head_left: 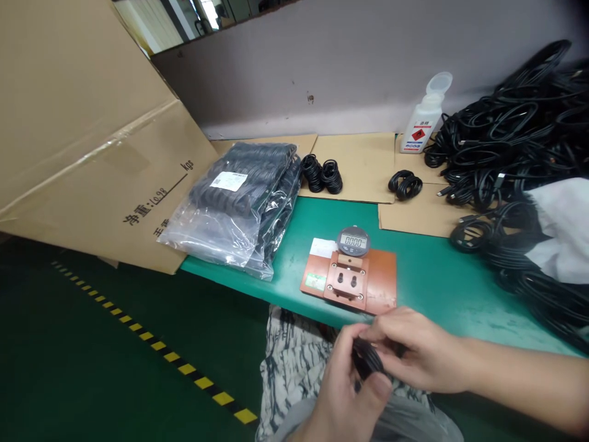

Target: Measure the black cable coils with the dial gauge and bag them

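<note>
Holding a small black cable coil over the lap, just short of the green table edge, the left hand and right hand both have fingers closed on it; a firm, even pinch should keep the loops together. Readable writing, largest first: the cardboard box shows "净重: 10.98 kgs", the gauge reads "0.000".

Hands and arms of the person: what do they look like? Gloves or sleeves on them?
No gloves: the left hand and right hand are bare. The right forearm is bare too, with no sleeve, watch or bracelet in view. No rings show. Short, plain fingernails.
</note>
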{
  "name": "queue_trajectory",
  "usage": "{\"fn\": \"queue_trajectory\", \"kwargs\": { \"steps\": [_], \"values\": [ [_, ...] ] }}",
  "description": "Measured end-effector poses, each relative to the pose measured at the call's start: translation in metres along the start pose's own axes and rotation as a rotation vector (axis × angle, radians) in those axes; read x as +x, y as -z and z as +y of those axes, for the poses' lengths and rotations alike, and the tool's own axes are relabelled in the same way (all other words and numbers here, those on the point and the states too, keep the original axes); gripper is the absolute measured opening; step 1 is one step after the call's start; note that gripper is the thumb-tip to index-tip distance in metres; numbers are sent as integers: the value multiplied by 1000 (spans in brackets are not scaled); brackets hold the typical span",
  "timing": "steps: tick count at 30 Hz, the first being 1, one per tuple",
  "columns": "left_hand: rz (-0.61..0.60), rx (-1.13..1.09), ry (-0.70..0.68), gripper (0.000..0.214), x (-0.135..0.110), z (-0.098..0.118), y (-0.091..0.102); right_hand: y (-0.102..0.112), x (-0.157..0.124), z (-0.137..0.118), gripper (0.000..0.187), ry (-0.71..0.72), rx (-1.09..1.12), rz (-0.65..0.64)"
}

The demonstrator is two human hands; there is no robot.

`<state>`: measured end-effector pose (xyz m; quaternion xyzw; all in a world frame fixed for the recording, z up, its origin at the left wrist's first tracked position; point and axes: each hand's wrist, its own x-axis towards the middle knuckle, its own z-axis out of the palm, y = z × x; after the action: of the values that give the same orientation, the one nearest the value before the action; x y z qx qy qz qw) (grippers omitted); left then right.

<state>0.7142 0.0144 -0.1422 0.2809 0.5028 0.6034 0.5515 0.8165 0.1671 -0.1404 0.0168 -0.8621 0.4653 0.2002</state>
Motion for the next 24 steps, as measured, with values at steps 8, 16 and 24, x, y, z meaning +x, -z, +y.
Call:
{"fn": "queue_trajectory", "kwargs": {
  "steps": [8,16,24],
  "values": [
    [-37,67,-93,49,4,6,-1,2,-1,-1,10,12,1,-11],
    [-28,89,-28,55,2,7,4,4,1,0,8,-17,109,-17],
    [-66,408,-307,76,-4,-7,24,6,5,-4,14,-147,220,29]
  ]
}}
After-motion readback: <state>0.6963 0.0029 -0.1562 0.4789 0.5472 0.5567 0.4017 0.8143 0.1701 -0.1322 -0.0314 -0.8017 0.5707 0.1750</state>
